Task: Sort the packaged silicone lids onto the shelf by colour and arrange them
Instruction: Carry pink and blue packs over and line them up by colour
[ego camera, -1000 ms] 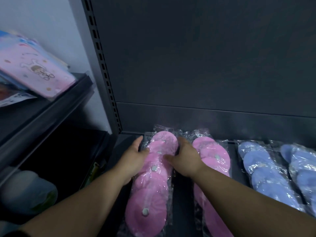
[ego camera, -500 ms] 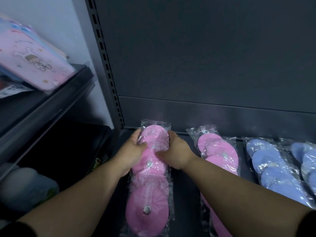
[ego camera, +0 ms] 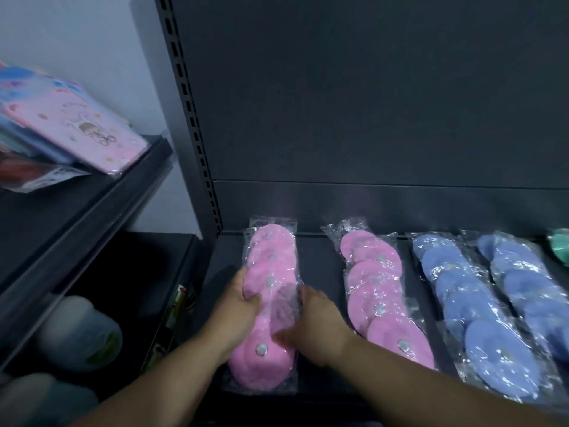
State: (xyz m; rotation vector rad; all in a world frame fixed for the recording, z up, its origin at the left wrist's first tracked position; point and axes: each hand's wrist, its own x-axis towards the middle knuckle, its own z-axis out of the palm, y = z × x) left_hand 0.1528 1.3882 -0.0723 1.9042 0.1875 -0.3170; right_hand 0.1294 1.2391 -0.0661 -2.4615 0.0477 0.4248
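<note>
Pink lid pack (ego camera: pixel 271 303) is lying lengthwise on the dark shelf (ego camera: pixel 320 266), lower centre of frame, w/ its far end almost reaching the back panel (ego camera: pixel 369 118). Both hands are clamping it from the sides, approx at mid-length. Left hand (ego camera: pixel 237 306) is sitting on the pack's left edge, thumb curling over the top of the wrap, fingers running along the side, so it's grasping the pack. Right hand (ego camera: pixel 314 328) is sitting on the pack's right edge, thumb stretching across the pink lids just above the lowest metal stud, fingers pressing the wrap's edge. It's a bit blurred but it is also grasping the pack. So the pack is lying btwn the two palms, its upper half sticking out past the fingertips toward the top of frame and its lower end running down btwn the forearms.

To the right, w/ bare shelf btwn, second pink pack (ego camera: pixel 381 294) is lying roughly parallel. Further right, first blue pack (ego camera: pixel 471 312) and second blue pack (ego camera: pixel 529 291) are lying side by side, slightly angled. A green pack (ego camera: pixel 560 248) is peeking in at the right edge of frame. Upper left of frame: side shelf (ego camera: pixel 92 217) is carrying a pink printed package (ego camera: pixel 86 124).
</note>
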